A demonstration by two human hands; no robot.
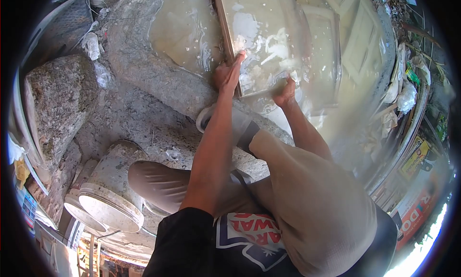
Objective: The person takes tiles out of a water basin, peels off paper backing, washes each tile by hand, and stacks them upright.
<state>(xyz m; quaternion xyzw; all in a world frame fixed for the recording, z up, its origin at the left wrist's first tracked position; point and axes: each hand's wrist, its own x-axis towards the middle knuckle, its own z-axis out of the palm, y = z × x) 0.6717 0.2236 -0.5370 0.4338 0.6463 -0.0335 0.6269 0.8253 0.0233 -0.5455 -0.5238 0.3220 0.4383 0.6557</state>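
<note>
A flat panel with a brown side edge lies tilted in shallow, murky water, with wet white patches and suds-like streaks on its face. My left hand is closed round its left edge near the lower corner, thumb on top and the other fingers partly hidden beyond the edge. At the near edge, my right hand is closed with its thumb over the face and its fingers hidden below. A whitish bit beside that thumb is too blurred to name.
More panels with raised frames lie in the water at right. A rough concrete rim borders the pool. White buckets lie at lower left beside a large stone. Plastic litter lines the right side.
</note>
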